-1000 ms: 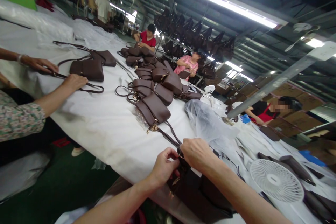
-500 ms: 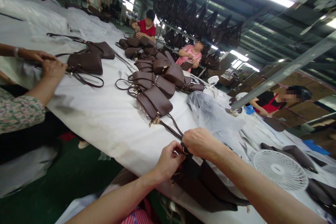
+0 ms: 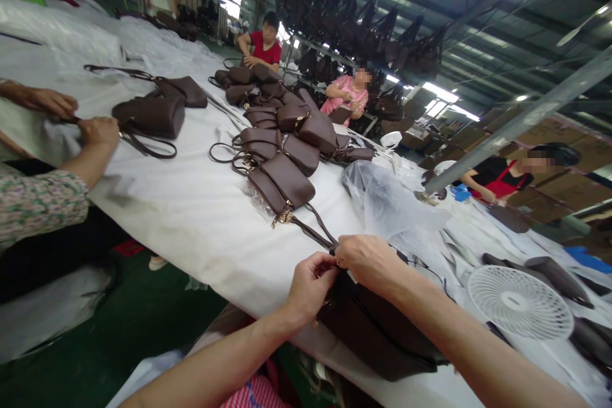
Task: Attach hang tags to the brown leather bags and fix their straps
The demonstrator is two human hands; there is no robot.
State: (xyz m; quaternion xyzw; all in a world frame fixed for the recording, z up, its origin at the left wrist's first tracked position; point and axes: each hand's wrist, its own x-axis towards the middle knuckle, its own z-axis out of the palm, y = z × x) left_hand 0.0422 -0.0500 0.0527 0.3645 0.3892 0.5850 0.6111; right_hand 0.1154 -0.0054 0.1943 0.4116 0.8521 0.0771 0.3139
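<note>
A dark brown bag [image 3: 382, 331] lies at the near edge of the white-covered table, partly under my right forearm. My left hand [image 3: 310, 280] and my right hand [image 3: 363, 258] meet at the bag's upper end, fingers closed in a pinch. The small part between their fingertips, near the strap, is mostly hidden. Just beyond my hands, a brown bag [image 3: 282, 185] with a gold charm [image 3: 285, 215] rests on the table, its strap running toward my fingers.
More brown bags [image 3: 306, 121] are heaped mid-table beside clear plastic [image 3: 377, 197]. A white fan [image 3: 520, 301] stands at right. A co-worker's hands [image 3: 98, 131] work at the left; other people stand beyond. A metal pole [image 3: 516, 127] slants across the right.
My fingers have come closer together at the bag's upper end, and a white tag there is now mostly covered. At left, the co-worker's hands have shifted and the nearby bag has turned.
</note>
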